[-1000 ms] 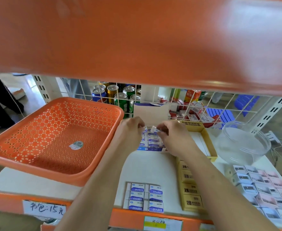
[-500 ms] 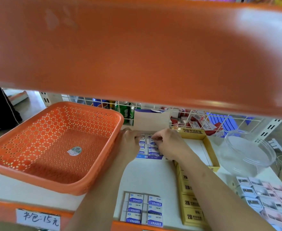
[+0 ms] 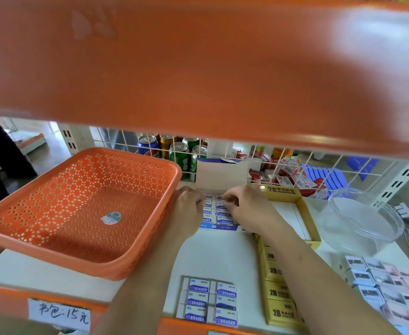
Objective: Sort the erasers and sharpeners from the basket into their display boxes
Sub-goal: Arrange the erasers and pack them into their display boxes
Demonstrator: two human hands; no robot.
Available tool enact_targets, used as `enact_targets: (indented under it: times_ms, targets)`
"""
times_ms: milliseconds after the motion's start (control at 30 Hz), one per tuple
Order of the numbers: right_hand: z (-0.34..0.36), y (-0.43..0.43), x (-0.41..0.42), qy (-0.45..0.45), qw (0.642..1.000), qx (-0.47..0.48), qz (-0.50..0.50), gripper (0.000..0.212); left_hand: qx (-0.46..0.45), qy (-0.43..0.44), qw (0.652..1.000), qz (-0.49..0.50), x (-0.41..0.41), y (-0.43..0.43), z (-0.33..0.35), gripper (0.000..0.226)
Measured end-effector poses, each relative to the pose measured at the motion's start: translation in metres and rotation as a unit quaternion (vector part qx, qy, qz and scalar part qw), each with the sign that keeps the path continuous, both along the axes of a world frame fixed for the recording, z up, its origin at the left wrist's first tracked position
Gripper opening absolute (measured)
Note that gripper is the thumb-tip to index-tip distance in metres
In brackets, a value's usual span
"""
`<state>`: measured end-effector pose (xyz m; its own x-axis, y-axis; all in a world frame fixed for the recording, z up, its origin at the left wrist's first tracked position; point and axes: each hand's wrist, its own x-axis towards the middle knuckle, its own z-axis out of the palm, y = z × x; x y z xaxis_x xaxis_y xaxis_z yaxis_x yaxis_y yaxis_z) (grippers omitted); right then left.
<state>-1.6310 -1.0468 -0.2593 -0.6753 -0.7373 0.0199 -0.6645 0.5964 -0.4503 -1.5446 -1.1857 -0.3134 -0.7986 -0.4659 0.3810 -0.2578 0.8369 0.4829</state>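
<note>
Basket (image 3: pixel 77 189) at left looks empty, so sorting seems nearly done. Left hand (image 3: pixel 186 210) and right hand (image 3: pixel 247 209) curl over erasers (image 3: pixel 224 221) in the centre box (image 3: pixel 220 227); whether they grip any, I cannot tell.

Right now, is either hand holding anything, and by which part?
Cannot tell: left hand and right hand curl fingertips onto the erasers in their display box, hiding any pinch.

Left of the fingers (image 3: pixel 198 199), the orange basket (image 3: pixel 53 213) was smooth glossy plastic; under them, erasers (image 3: pixel 219 215) wore glossy paper sleeves; right of them, the tub (image 3: pixel 367 221) was clear plastic.
</note>
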Motion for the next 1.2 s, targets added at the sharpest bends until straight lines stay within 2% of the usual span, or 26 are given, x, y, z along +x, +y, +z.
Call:
enact_targets:
  times_ms: [133, 233, 300, 367, 467, 600, 700, 800, 933, 1067, 1200]
  targets:
    - [0.005, 0.008, 0.01, 0.017, 1.0, -0.016, -0.007, 0.02, -0.008, 0.026, 1.0, -0.003, 0.011, 0.013, 0.007, 0.021]
    - [0.013, 0.018, 0.023, -0.012, 0.998, 0.008, 0.057, 0.013, 0.026, 0.027, 0.998, -0.058, 0.028, 0.028, 0.019, 0.015]
    - [0.016, 0.024, 0.033, -0.045, 0.992, 0.048, 0.104, 0.014, 0.047, -0.02, 0.993, -0.108, 0.042, 0.033, 0.026, 0.013]
    - [0.017, 0.029, 0.044, -0.095, 0.983, 0.09, 0.129, 0.011, 0.066, -0.109, 0.983, -0.128, 0.056, 0.037, 0.028, 0.021]
    - [0.015, 0.033, 0.059, -0.116, 0.972, 0.149, 0.138, 0.007, 0.034, -0.196, 0.972, -0.122, 0.074, 0.04, 0.03, 0.033]
    - [0.014, 0.037, 0.073, -0.105, 0.967, 0.194, 0.129, 0.02, 0.101, -0.265, 0.949, -0.134, 0.089, 0.049, 0.033, 0.013]
    - [0.016, 0.044, 0.079, -0.115, 0.965, 0.199, 0.125, 0.024, 0.109, -0.273, 0.947, -0.127, 0.099, 0.051, 0.034, 0.017]
    - [0.019, 0.049, 0.084, -0.125, 0.961, 0.217, 0.12, 0.039, 0.112, -0.293, 0.942, -0.119, 0.104, 0.051, 0.033, 0.022]
    - [0.017, 0.052, 0.089, -0.1, 0.96, 0.233, 0.119, 0.053, 0.143, -0.299, 0.938, -0.101, 0.106, 0.05, 0.031, 0.016]
    - [0.011, 0.055, 0.09, -0.106, 0.969, 0.201, 0.092, 0.052, 0.141, -0.298, 0.939, -0.1, 0.104, 0.049, 0.03, 0.011]
    - [0.007, 0.057, 0.09, -0.106, 0.976, 0.168, 0.086, 0.038, 0.157, -0.276, 0.943, -0.102, 0.102, 0.047, 0.029, 0.009]
